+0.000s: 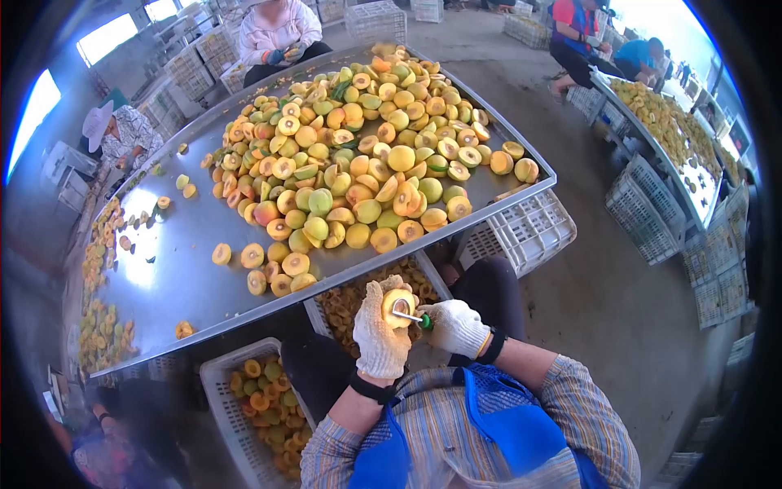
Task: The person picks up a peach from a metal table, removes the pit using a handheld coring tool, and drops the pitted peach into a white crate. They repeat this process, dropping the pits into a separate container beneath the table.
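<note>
My left hand [380, 341], in a white knit glove, is closed round a yellow peach half [390, 316] with its cut side facing up and right. My right hand [459, 328], also gloved, grips the green handle of a pitting spoon [426, 323]. The metal loop at the spoon's tip lies against the middle of the cut face. Both hands are over my lap, just below the near edge of a metal table [183, 269]. A large heap of peach halves [350, 163] covers much of that table; some show pits.
Beneath the table's edge sits a crate [436, 277] of fruit pieces. Another white crate [213, 371] at lower left holds peach halves. An upturned-looking white crate [529, 232] stands right of the table. Other people work around this table and at a second table [692, 175].
</note>
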`<state>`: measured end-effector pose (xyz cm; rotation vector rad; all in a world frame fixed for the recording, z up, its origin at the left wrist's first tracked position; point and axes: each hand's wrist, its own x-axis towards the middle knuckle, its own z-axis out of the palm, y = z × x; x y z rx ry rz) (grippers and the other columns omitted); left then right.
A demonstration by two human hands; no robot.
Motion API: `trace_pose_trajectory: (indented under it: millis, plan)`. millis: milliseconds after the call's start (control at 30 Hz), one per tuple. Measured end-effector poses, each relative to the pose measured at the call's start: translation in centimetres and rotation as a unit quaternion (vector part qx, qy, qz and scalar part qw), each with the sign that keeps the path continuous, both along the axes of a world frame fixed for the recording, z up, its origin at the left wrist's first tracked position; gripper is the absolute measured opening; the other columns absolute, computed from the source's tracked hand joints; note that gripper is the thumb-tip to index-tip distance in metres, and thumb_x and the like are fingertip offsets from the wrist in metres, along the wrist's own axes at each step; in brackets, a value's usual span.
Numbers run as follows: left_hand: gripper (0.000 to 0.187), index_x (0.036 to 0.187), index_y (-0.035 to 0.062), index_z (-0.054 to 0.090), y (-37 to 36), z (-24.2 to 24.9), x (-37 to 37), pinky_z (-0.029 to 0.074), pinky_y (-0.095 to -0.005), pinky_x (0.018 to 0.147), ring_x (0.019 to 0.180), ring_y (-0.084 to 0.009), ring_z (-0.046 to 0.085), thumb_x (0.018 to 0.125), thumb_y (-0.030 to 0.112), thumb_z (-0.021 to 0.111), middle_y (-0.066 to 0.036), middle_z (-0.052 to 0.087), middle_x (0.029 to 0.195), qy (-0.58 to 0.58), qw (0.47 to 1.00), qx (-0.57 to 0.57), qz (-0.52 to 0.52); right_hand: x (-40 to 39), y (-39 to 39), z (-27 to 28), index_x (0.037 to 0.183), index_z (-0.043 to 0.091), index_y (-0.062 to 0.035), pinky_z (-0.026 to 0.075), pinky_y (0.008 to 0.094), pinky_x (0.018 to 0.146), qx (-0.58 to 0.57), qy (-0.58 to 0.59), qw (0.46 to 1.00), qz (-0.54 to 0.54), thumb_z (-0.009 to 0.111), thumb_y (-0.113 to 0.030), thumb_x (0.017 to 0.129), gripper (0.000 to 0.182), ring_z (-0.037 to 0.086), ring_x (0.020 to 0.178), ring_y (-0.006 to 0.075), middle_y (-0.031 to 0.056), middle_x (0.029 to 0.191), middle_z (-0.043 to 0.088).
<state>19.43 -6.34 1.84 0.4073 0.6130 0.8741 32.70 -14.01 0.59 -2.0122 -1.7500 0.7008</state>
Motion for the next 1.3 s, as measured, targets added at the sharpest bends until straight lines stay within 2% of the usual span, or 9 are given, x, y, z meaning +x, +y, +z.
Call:
trace_pose_trajectory:
  millis: [200, 267, 467, 633, 733, 967, 1033, 1100, 1300]
  plan:
    - [0.052, 0.085, 0.0052, 0.061, 1.1, 2.0, -0.1, 0.052, -0.0396, 0.068, 0.073, -0.0267, 0.062, 0.1, 0.054, 0.047, -0.011, 0.062, 0.08, 0.033, 0.998, 0.032, -0.044, -2.0, -1.1, -0.4, 0.085, 0.068, -0.0068, 0.054, 0.0469, 0.059, 0.012, 0.125, 0.991, -0.034, 0.061, -0.023, 0.082, 0.017, 0.067, 0.064, 0.0391, 0.0202, 0.07, 0.066]
    - [0.047, 0.087, 0.0079, 0.058, 1.5, 1.3, 0.2, 0.05, -0.0382, 0.061, 0.07, -0.0234, 0.059, 0.098, 0.053, 0.052, -0.008, 0.059, 0.076, 0.068, 0.997, 0.035, -0.016, -1.1, 0.2, -0.3, 0.097, 0.07, -0.0118, 0.054, 0.0455, 0.058, -0.004, 0.018, 0.999, 0.035, 0.062, -0.018, 0.082, 0.018, 0.067, 0.065, 0.0378, 0.0173, 0.071, 0.066]
    - [0.05, 0.086, 0.004, 0.059, 1.0, 4.0, 1.0, 0.05, -0.0328, 0.056, 0.063, -0.0215, 0.06, 0.095, 0.053, 0.058, -0.007, 0.059, 0.073, 0.07, 0.995, 0.063, 0.027, -2.4, 0.1, -0.1, 0.09, 0.068, -0.0051, 0.053, 0.0455, 0.06, -0.001, 0.209, 0.978, 0.023, 0.064, -0.022, 0.081, 0.019, 0.066, 0.066, 0.0372, 0.0192, 0.07, 0.065]
    - [0.05, 0.071, 0.0039, 0.056, 2.4, 2.3, -0.3, 0.05, -0.0348, 0.055, 0.057, -0.024, 0.059, 0.098, 0.046, 0.055, -0.01, 0.058, 0.065, 0.191, 0.957, 0.216, -0.028, -1.0, 1.0, -0.5, 0.077, 0.066, -0.0003, 0.053, 0.039, 0.065, 0.012, 0.052, 0.997, 0.05, 0.067, -0.027, 0.078, 0.026, 0.069, 0.074, 0.0333, 0.0198, 0.069, 0.065]
    - [0.054, 0.063, 0.0029, 0.056, 2.1, 2.9, -0.6, 0.049, -0.0337, 0.05, 0.052, -0.0245, 0.059, 0.098, 0.044, 0.055, -0.012, 0.058, 0.06, 0.139, 0.949, 0.276, -0.068, -1.7, 0.0, 1.0, 0.082, 0.066, -0.0007, 0.049, 0.0374, 0.054, -0.091, 0.428, 0.891, 0.123, 0.071, -0.02, 0.074, 0.021, 0.063, 0.059, 0.0156, 0.0045, 0.063, 0.064]
    - [0.053, 0.066, 0.0003, 0.056, 3.2, 2.0, -0.8, 0.049, -0.0335, 0.052, 0.049, -0.0271, 0.058, 0.101, 0.039, 0.048, -0.016, 0.06, 0.062, 0.23, 0.898, 0.35, -0.136, -0.5, 0.7, 0.3, 0.085, 0.068, 0.0011, 0.051, 0.0423, 0.065, -0.04, 0.122, 0.99, 0.052, 0.067, -0.027, 0.076, 0.029, 0.067, 0.072, 0.0356, 0.0199, 0.076, 0.068]
    - [0.054, 0.064, 0.0008, 0.055, 2.6, 1.9, -0.4, 0.049, -0.0331, 0.051, 0.048, -0.0274, 0.057, 0.101, 0.039, 0.048, -0.017, 0.059, 0.061, 0.274, 0.894, 0.337, -0.111, -1.3, 0.4, -0.5, 0.085, 0.069, 0.0004, 0.052, 0.0433, 0.065, -0.047, 0.145, 0.987, 0.054, 0.067, -0.027, 0.075, 0.029, 0.067, 0.072, 0.0363, 0.0209, 0.076, 0.068]
    - [0.051, 0.066, 0.0028, 0.054, 1.7, 1.9, 0.1, 0.048, -0.0326, 0.051, 0.051, -0.0268, 0.057, 0.102, 0.039, 0.048, -0.017, 0.06, 0.063, 0.06, 0.948, 0.307, -0.054, -3.2, -0.2, -1.4, 0.085, 0.07, -0.0012, 0.052, 0.0436, 0.065, -0.06, 0.367, 0.925, 0.076, 0.069, -0.03, 0.075, 0.03, 0.068, 0.075, 0.0384, 0.0225, 0.077, 0.068]
    - [0.046, 0.066, -0.0014, 0.057, 3.6, 0.2, -1.6, 0.051, -0.0388, 0.052, 0.055, -0.0307, 0.061, 0.097, 0.033, 0.053, -0.023, 0.063, 0.067, 0.014, 0.938, 0.294, -0.182, -2.1, 0.2, -0.6, 0.088, 0.069, -0.0024, 0.053, 0.0395, 0.069, -0.094, 0.184, 0.975, 0.08, 0.077, -0.04, 0.076, 0.04, 0.07, 0.078, 0.0294, 0.0178, 0.083, 0.071]
